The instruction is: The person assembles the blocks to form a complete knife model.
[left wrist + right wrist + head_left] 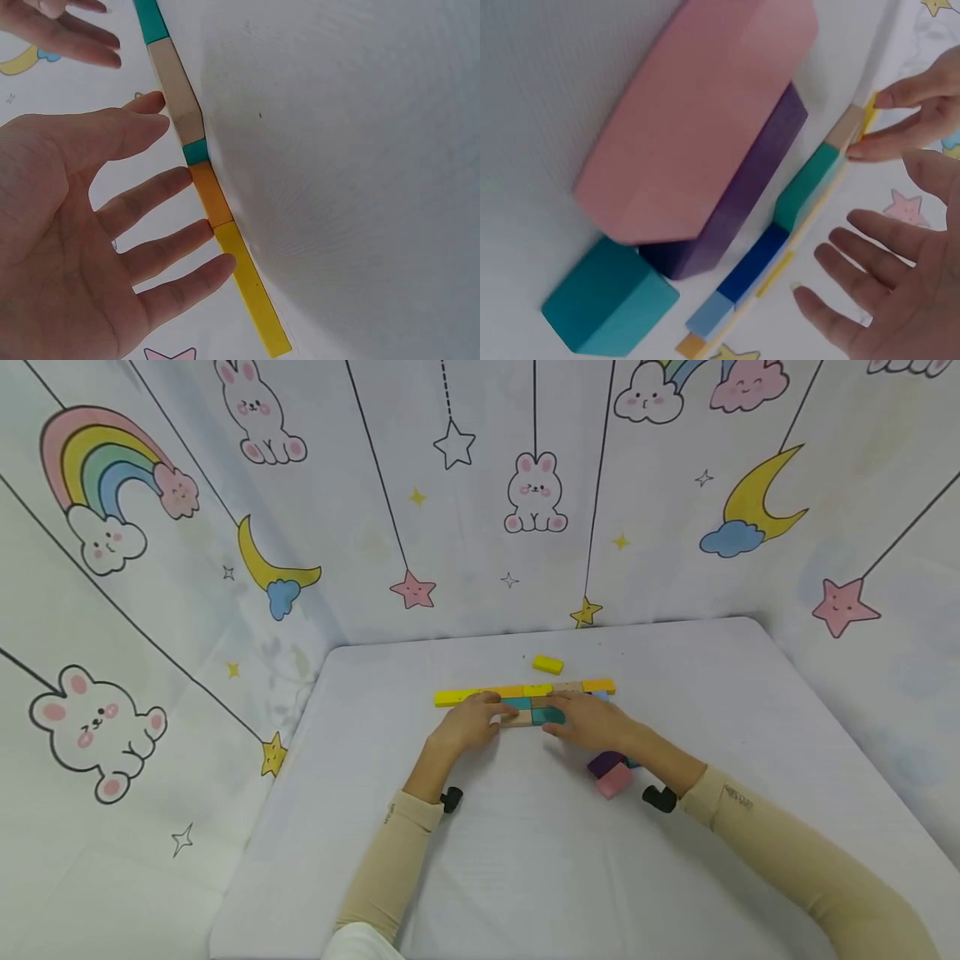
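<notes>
My left hand (pixel 472 722) is at the left end of short rows of colored wooden blocks. Its fingers are mostly straight, and the thumb and a fingertip touch or nearly touch a plain wooden block (pixel 517 719). Against that block's right end lies a teal block (pixel 549 716). Over the right part of the rows is my right hand (pixel 592 718), fingers extended and hiding some blocks. The right wrist view shows those fingers (pixel 866 259) spread, gripping nothing, beside a dark blue block (pixel 754 262) and a light blue block (pixel 710 315).
Behind the hands runs a long row of yellow and orange blocks (pixel 468 697). A single yellow block (pixel 548 664) lies beyond it. Nearer me, right of center, are a pink block (pixel 615 780), a purple block (pixel 603 764) and a teal block (pixel 611 300). White cloth covers the table (pixel 510 860).
</notes>
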A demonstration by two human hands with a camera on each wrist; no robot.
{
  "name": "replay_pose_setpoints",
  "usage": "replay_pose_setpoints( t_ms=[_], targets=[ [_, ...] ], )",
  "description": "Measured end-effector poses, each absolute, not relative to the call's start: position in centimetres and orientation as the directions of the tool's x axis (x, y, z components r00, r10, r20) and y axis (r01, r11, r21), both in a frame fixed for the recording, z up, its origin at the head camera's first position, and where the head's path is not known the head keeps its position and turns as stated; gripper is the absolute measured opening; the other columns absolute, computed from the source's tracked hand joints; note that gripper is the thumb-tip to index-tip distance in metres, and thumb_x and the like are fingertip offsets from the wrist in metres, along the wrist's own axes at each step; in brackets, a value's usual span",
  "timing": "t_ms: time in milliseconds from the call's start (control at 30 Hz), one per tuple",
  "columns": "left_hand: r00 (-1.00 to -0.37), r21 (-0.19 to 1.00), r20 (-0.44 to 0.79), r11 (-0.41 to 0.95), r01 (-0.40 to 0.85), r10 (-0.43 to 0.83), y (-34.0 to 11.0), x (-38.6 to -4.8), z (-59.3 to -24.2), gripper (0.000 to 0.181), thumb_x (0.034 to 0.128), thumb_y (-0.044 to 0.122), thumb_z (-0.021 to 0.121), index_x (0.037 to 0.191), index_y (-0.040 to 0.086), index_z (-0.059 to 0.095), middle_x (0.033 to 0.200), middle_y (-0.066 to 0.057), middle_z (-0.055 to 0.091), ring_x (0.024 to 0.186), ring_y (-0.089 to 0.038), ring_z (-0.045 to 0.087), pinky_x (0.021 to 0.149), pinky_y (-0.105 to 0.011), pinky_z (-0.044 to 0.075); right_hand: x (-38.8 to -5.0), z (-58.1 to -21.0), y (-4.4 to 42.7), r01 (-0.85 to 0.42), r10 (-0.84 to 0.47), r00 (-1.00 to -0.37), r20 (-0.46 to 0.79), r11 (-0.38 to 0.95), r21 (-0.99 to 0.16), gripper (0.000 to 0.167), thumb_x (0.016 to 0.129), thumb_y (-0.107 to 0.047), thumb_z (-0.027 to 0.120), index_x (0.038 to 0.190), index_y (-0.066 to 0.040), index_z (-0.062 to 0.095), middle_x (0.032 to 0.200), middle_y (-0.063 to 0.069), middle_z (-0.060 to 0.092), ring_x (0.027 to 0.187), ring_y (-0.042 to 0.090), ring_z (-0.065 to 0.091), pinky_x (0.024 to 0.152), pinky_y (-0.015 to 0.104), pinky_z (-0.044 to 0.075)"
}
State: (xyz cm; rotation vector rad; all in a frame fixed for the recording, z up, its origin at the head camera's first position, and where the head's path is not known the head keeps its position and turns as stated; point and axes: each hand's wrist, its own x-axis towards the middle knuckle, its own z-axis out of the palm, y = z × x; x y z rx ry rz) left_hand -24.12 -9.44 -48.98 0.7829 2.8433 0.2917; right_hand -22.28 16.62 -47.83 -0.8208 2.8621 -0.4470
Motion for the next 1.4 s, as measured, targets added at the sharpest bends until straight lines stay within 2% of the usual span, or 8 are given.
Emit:
replay_pose_setpoints(
  t_ms=[100,267,467,867,1067,1400],
  targets=[
    [-0.847,0.240,-0.116,0.842,0.484,0.519,-9.5,-24.1,-48.9,0.041,0.1060,0.019,0.059,0.144,0.034,0.064,0.159,-0.007,0.048,0.148,-0.031,0.042,0.120,-0.050,0.039,-23.5,-47.7,16.8,-0.492,-0.528,-0.849,-0.028,0.808,-0.324,0.061,0.104,-0.041,0.063,0.150,-0.002,0.055,0.157,0.021,0.049,0.144,0.041,0.046,0.115,0.059,0.041],
    [-0.845,0.238,-0.115,0.840,0.487,0.522,-9.5,-24.1,-49.1,0.041,0.1061,0.019,0.059,0.144,0.034,0.064,0.159,-0.008,0.048,0.148,-0.030,0.042,0.120,-0.049,0.038,-25.5,-47.7,16.9,-0.496,-0.527,-0.850,-0.010,0.805,-0.325,0.063,0.105,-0.043,0.061,0.148,0.002,0.055,0.153,0.022,0.052,0.143,0.041,0.048,0.116,0.058,0.040],
    [-0.838,0.236,-0.112,0.834,0.499,0.534,-9.5,-24.1,-49.3,0.041,0.1058,0.019,0.059,0.143,0.034,0.065,0.158,-0.008,0.048,0.148,-0.031,0.042,0.119,-0.050,0.039,-27.5,-47.7,16.8,-0.460,-0.500,-0.865,-0.042,0.824,-0.330,0.063,0.104,-0.045,0.061,0.146,0.003,0.057,0.152,0.023,0.053,0.141,0.041,0.050,0.114,0.059,0.043],
    [-0.837,0.251,-0.115,0.831,0.496,0.535,-9.4,-23.8,-49.1,0.042,0.1063,0.017,0.058,0.144,0.033,0.064,0.159,-0.009,0.048,0.147,-0.032,0.043,0.118,-0.051,0.041,-29.6,-47.3,15.6,-0.400,-0.460,-0.877,-0.139,0.859,-0.320,0.066,0.107,-0.045,0.053,0.153,0.001,0.048,0.159,0.025,0.043,0.150,0.042,0.037,0.121,0.059,0.032],
    [-0.838,0.269,-0.111,0.828,0.492,0.534,-9.3,-23.6,-49.0,0.041,0.1058,0.016,0.059,0.144,0.031,0.065,0.158,-0.010,0.048,0.147,-0.033,0.043,0.119,-0.052,0.040,-30.0,-47.9,14.8,-0.365,-0.425,-0.886,-0.187,0.886,-0.286,0.069,0.107,-0.046,0.053,0.152,0.005,0.047,0.159,0.026,0.042,0.148,0.042,0.039,0.121,0.058,0.033],
    [-0.842,0.245,-0.088,0.831,0.499,0.532,-9.5,-23.8,-49.0,0.040,0.1060,0.017,0.059,0.143,0.031,0.066,0.156,-0.010,0.050,0.146,-0.032,0.044,0.118,-0.050,0.041,-30.2,-47.2,12.9,-0.346,-0.370,-0.892,-0.259,0.928,-0.135,0.071,0.106,-0.052,0.051,0.148,0.006,0.052,0.159,0.025,0.042,0.142,0.043,0.046,0.112,0.060,0.044]
  ],
)
